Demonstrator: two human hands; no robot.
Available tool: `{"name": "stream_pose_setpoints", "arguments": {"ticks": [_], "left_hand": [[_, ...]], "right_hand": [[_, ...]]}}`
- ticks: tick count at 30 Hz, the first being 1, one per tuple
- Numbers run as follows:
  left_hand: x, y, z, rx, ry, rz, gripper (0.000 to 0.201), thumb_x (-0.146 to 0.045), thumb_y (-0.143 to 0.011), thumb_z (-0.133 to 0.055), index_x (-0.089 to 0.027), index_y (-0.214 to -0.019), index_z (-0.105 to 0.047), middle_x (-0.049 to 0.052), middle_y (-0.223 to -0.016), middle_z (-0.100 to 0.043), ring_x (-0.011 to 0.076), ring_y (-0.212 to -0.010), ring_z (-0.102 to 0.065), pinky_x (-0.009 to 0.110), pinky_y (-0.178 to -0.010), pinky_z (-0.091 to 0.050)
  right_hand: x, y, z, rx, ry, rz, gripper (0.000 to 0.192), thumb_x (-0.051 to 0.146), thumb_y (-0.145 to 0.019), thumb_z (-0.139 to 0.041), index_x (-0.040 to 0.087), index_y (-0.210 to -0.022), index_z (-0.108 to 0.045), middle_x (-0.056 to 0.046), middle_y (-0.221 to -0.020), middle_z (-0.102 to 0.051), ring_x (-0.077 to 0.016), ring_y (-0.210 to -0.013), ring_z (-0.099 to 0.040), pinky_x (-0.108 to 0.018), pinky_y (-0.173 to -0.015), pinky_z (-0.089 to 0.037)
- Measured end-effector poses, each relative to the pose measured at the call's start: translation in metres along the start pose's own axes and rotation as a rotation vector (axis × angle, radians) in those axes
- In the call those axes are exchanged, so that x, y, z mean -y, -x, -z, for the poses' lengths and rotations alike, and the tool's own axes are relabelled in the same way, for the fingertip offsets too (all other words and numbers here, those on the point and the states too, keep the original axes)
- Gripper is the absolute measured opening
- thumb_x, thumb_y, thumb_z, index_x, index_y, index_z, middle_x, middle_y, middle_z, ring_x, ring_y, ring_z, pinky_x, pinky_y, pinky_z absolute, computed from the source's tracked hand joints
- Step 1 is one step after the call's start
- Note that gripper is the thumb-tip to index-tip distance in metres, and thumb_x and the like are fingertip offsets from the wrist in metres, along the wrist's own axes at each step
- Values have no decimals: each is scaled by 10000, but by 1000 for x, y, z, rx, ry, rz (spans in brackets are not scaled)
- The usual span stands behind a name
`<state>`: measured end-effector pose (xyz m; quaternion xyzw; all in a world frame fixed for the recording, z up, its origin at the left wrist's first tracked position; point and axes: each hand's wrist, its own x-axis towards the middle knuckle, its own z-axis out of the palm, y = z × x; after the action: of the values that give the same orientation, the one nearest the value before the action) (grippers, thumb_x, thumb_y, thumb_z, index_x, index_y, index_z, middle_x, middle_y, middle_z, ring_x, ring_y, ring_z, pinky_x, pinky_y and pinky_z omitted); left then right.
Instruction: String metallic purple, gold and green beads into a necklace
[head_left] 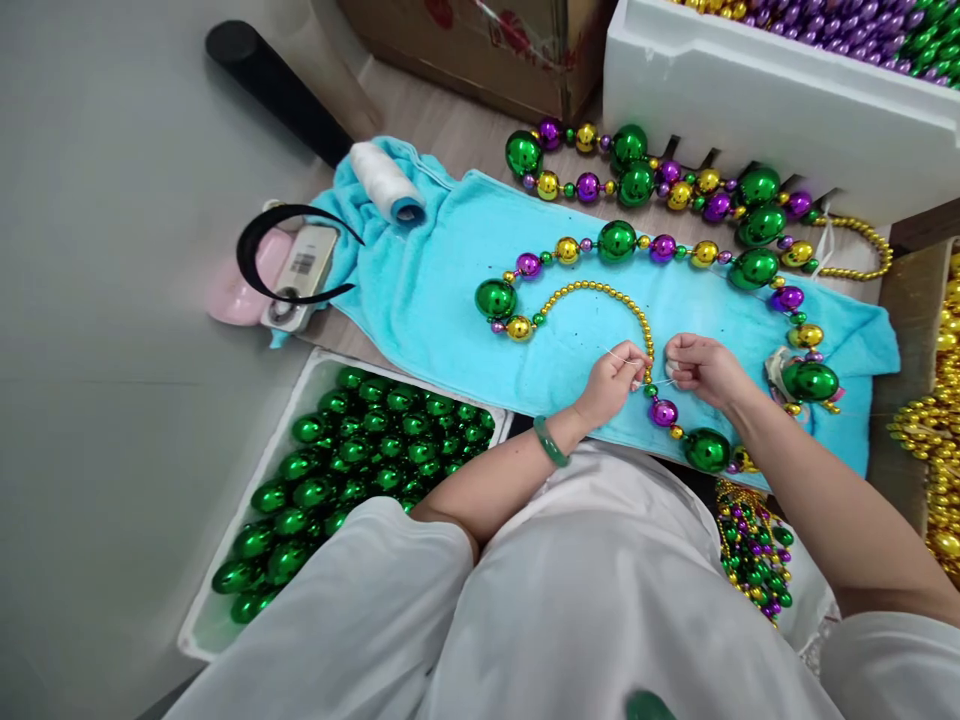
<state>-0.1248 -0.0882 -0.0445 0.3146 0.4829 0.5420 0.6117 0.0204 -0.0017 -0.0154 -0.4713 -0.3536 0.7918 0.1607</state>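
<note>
A bead necklace (617,241) of large green, purple and gold beads curves across the turquoise towel (435,300). Its run of small gold beads (592,285) bends down to my left hand (611,385). That hand is closed in a pinch on a thin white thread (661,382), beside the small gold beads. Just to the right, my right hand (705,370) is closed too, with curled fingers gripping the same thread. The thread stretches across the short gap between both hands, above a small green bead (650,391) and a purple bead (663,412).
Another bead strand (636,184) lies behind the towel, by a white foam box (750,110). On the left are a thread spool (382,180), a black headband (251,245) and a tray (196,630) of green beads. A cardboard box (911,400) with gold beads stands right.
</note>
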Motion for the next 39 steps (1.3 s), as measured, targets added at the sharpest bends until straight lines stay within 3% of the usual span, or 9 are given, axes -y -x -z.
{"name": "stream_pose_setpoints", "arguments": {"ticks": [12,19,24,28,39], "left_hand": [[1,-7,-3,23,-88,-36,100,-173,-840,-441,-160,-781,-520,-55,-597,-442,62,-533,-384,199,-557,-330],[-1,-5,-2,27,-132,-42,102,-196,-854,-438,-167,-797,-518,-53,-603,-446,73,-546,-392,209,-575,-337],[0,-6,-2,42,-171,-54,109,-195,-860,-431,-168,-817,-527,-52,-608,-449,80,-570,-403,210,-604,-350],[1,-6,-1,41,-233,-74,115,-191,-854,-429,-171,-791,-523,-49,-605,-445,89,-585,-410,216,-620,-353],[0,-5,-3,27,-289,-95,135,-133,-829,-425,-164,-746,-527,-58,-580,-439,73,-550,-407,202,-586,-354]], "right_hand": [[2,-2,-1,-80,-179,12,260,184,-577,-661,186,-610,-403,81,-475,-226,-45,-401,-247,-149,-350,-147],[2,-2,-2,-88,-173,90,273,234,-612,-693,207,-672,-428,48,-517,-255,-142,-553,-525,-144,-325,-184],[3,-2,-7,-27,-236,124,306,247,-640,-694,203,-648,-392,58,-539,-239,-80,-450,-357,-130,-310,-163],[2,0,-5,-64,-220,67,258,225,-647,-679,199,-663,-423,81,-521,-201,-57,-417,-232,-129,-316,-165],[-4,-3,5,-123,-119,43,263,202,-610,-659,201,-611,-396,89,-489,-222,-46,-389,-221,-141,-319,-158]]}}
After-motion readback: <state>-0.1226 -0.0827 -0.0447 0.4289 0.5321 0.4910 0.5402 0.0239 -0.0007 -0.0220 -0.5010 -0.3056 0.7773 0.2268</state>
